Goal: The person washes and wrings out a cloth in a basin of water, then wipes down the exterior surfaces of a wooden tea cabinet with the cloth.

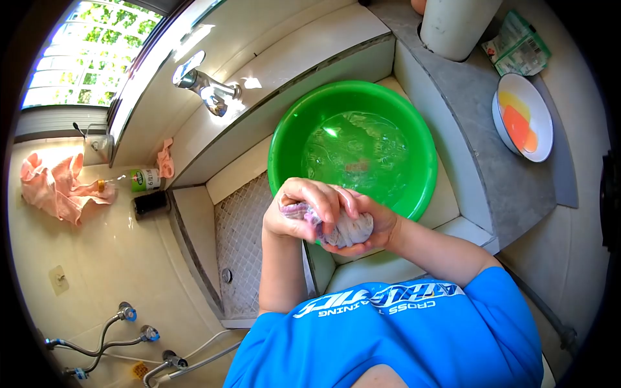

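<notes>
Grey-topped bench (469, 107) runs down the right side of my feed; blue T-shirt (388, 336) fills the bottom; green plastic basin (279, 145) takes the middle, with clear water (352, 139) in it and something reddish under the surface that I can't make out. Pink towel (55, 184) hangs at the left wall; white bowl (544, 123) sits on the bench with orange and yellow showing inside; chrome tap (210, 94) stands at the ledge beyond the basin.

Hands next: I have the left hand (301, 204) wrapped over one end of the load, fingers curled; the right hand (381, 226) cups the other end from the side and below; both grasp the same piece, neither is free.

Smallest is that bunched cloth (350, 231), pale grey with a purple-pink part at the left end; it is between the two palms, in front of the basin's near rim in my view; height over the rim I can't tell. My guess on handling: soft, limp, not fragile, light when dry but heavier and slick if soaked; I'd take it by the thick middle, full palms, one hand per end; fingertips alone would let loose folds slip.
</notes>
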Action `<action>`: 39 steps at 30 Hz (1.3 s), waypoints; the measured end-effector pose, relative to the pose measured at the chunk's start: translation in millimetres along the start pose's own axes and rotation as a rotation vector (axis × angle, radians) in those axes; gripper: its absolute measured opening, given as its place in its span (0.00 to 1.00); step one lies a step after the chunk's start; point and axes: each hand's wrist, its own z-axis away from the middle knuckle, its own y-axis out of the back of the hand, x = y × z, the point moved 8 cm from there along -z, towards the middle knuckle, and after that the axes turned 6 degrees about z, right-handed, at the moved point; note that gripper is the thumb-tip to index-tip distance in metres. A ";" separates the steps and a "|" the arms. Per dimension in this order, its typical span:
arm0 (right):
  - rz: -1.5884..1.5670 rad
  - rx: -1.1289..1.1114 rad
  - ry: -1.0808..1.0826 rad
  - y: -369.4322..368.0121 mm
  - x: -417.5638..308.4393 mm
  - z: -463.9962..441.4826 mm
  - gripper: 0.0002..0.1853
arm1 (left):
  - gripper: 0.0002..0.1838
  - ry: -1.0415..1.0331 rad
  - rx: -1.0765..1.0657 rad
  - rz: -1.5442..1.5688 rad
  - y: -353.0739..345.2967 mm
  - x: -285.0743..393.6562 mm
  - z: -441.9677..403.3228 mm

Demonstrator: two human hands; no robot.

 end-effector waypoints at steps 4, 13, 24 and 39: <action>-0.064 -0.121 0.011 -9.6 -2.4 1.6 0.26 | 0.09 0.100 0.384 -0.039 -4.0 -0.4 -4.6; 0.797 0.481 -0.170 33.4 -12.4 6.9 0.18 | 0.06 0.258 0.904 -0.293 29.6 -13.9 23.3; 1.362 0.714 0.278 54.5 -14.5 -12.0 0.15 | 0.06 0.354 1.108 -0.685 36.0 -16.0 38.6; 1.632 0.723 0.505 40.3 -23.7 1.6 0.09 | 0.06 0.112 1.303 -1.226 22.6 -2.9 61.0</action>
